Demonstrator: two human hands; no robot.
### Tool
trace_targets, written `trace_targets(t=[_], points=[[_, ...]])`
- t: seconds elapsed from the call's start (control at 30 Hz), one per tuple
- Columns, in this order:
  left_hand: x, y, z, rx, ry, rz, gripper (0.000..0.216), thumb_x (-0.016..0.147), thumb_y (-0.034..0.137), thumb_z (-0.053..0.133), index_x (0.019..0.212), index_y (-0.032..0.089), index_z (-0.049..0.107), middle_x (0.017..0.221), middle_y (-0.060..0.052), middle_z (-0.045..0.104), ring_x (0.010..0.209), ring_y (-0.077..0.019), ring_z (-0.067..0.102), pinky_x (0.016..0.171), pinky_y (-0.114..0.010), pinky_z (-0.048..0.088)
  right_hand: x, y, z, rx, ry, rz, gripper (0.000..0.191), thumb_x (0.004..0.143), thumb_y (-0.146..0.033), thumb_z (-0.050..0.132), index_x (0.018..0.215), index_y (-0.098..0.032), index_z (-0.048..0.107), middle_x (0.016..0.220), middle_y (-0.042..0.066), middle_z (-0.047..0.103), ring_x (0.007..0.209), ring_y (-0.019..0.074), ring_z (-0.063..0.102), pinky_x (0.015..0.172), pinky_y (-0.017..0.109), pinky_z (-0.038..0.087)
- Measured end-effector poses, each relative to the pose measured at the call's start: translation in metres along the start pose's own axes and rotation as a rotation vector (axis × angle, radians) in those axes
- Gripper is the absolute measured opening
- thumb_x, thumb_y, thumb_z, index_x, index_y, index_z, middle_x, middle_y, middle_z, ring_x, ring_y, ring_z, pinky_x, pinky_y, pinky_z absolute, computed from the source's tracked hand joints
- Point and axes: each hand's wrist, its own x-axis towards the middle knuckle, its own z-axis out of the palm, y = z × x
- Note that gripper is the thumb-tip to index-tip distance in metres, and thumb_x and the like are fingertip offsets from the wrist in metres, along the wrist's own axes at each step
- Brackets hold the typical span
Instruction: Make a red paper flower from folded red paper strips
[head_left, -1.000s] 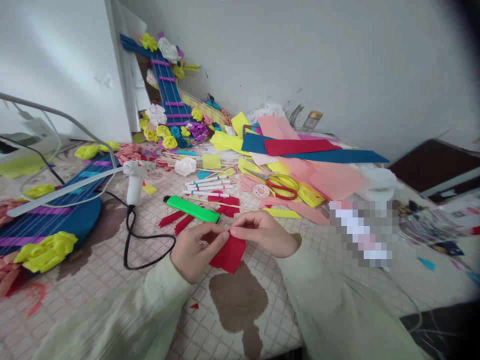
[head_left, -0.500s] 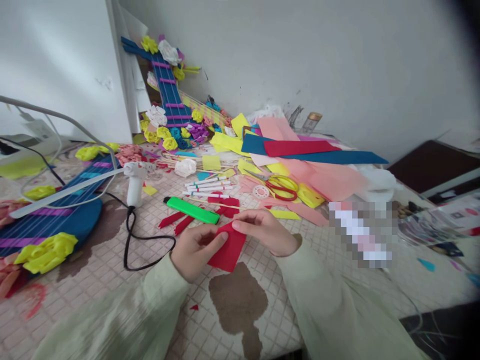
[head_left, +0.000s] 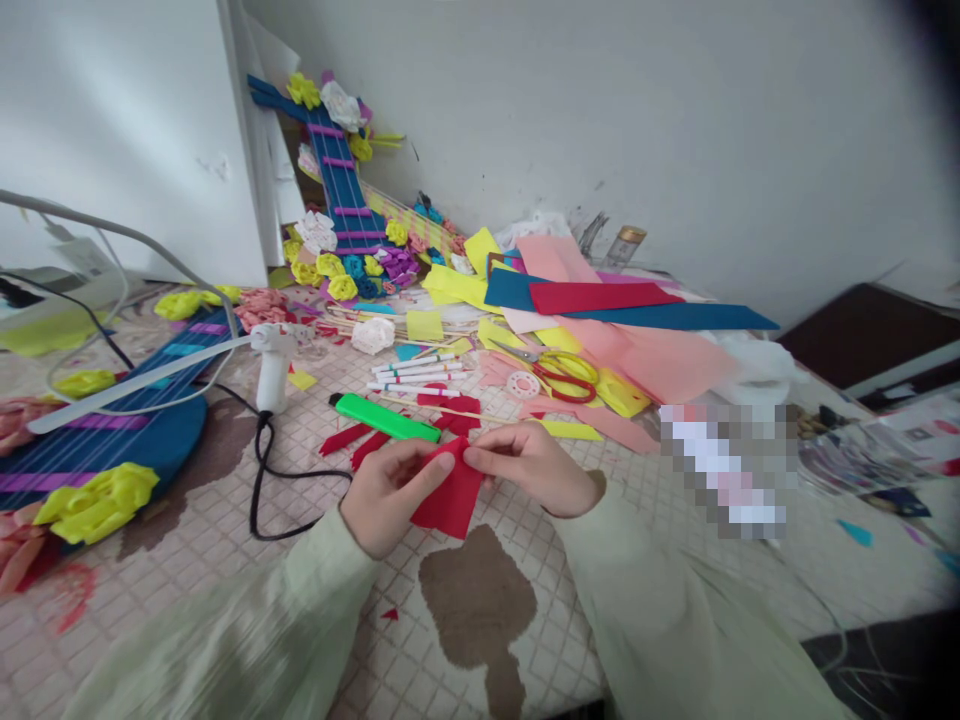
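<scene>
Both hands, left hand (head_left: 386,495) and right hand (head_left: 529,465), pinch the red paper (head_left: 450,495); too hard a tug could tear it.

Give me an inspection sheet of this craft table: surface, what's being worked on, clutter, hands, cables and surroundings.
Surface: tiled-pattern table cover with brown patches.
Job's things: red paper piece, held above the cover, with both hands on it.
Clutter: green utility knife, scissors, marker pens, red paper scraps, stacked coloured paper sheets, paper flowers, blue paper guitar.
Hands: left hand pinches the paper's left side; right hand pinches its top edge.
Cables: black cord loops from the white glue gun; grey cable at far left.
Surroundings: white wall behind; another blue guitar leaning in the corner.
</scene>
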Motion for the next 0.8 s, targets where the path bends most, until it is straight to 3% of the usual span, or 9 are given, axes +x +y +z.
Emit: trace_targets(t=[0.23, 0.8], points=[[0.0003, -0.0069, -0.0002, 0.002, -0.040, -0.022, 0.017, 0.070, 0.030, 0.056, 0.068, 0.014, 0.059, 0.062, -0.002, 0.061, 0.054, -0.0117, 0.054, 0.047, -0.021, 0.043, -0.0009, 0.0019, 0.0018, 0.001, -0.006, -0.002, 0.023, 0.070, -0.037, 0.058, 0.071, -0.014, 0.064, 0.060, 0.000, 0.056, 0.051, 0.0086, 0.048, 0.049, 0.022, 0.039], [-0.0020, -0.0056, 0.0006, 0.137, -0.047, 0.017, 0.017, 0.070, 0.029, 0.053, 0.065, 0.014, 0.059, 0.059, -0.001, 0.059, 0.054, -0.0117, 0.053, 0.049, -0.021, 0.042, -0.0009, -0.0003, 0.0046, -0.002, 0.022, -0.014, 0.024, 0.070, -0.037, 0.058, 0.076, -0.014, 0.065, 0.064, 0.002, 0.058, 0.055, 0.0091, 0.048, 0.050, 0.022, 0.040]])
